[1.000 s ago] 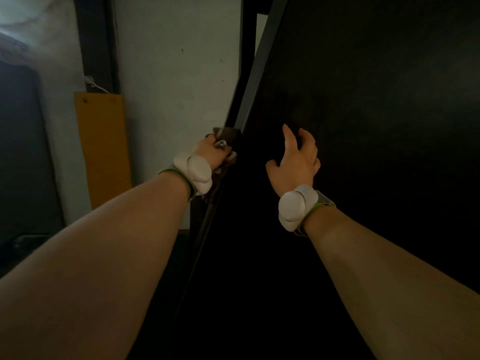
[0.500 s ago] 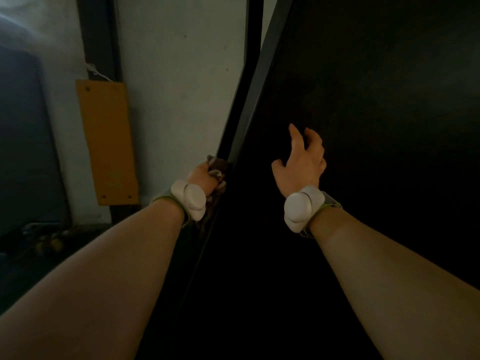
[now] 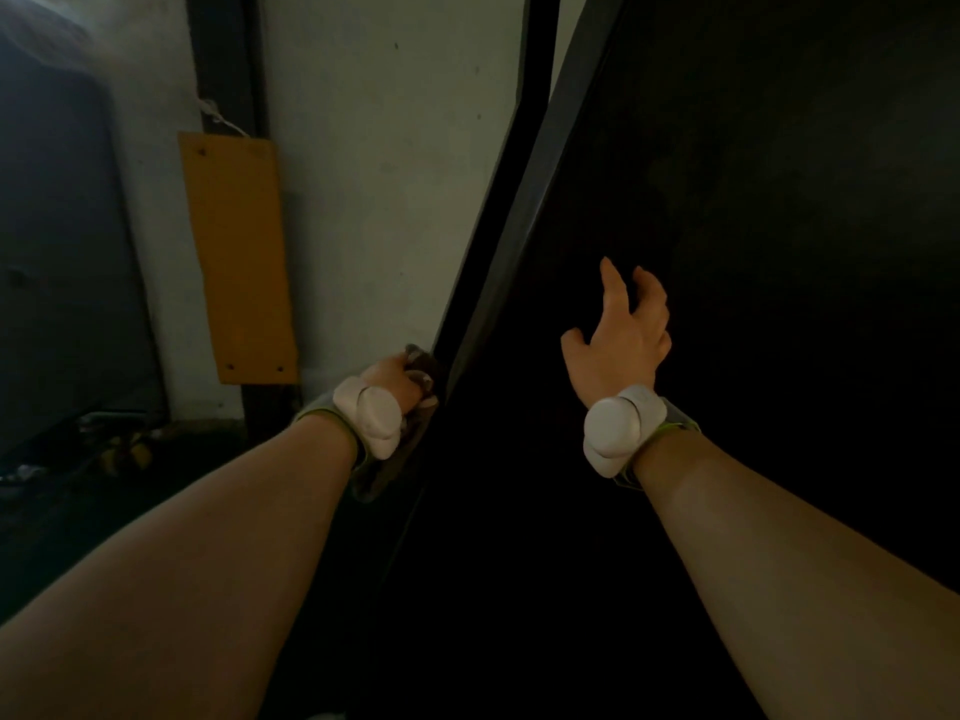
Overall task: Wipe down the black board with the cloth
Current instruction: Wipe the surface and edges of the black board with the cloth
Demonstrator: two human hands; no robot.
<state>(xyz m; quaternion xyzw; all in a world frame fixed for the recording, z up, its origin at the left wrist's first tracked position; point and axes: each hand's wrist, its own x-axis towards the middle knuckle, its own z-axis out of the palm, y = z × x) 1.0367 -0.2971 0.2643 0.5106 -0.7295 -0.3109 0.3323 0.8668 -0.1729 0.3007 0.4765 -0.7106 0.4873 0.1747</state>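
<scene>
A tall black board (image 3: 769, 210) fills the right half of the view, its grey frame edge running diagonally down the middle. My left hand (image 3: 392, 379) grips a crumpled brownish cloth (image 3: 422, 367) and holds it against the board's left edge, low down. More of the cloth hangs below my wrist. My right hand (image 3: 623, 330) rests flat on the board's face with its fingers spread and relaxed, holding nothing. Both wrists wear white bands.
A pale wall (image 3: 384, 163) stands left of the board, with an orange panel (image 3: 236, 257) fixed to it. A dark door or panel (image 3: 57, 262) is at the far left. Some small clutter (image 3: 122, 449) lies on the dim floor below.
My left hand has slid the cloth down along the board's left edge. My right hand has moved down the board's face a little, staying open.
</scene>
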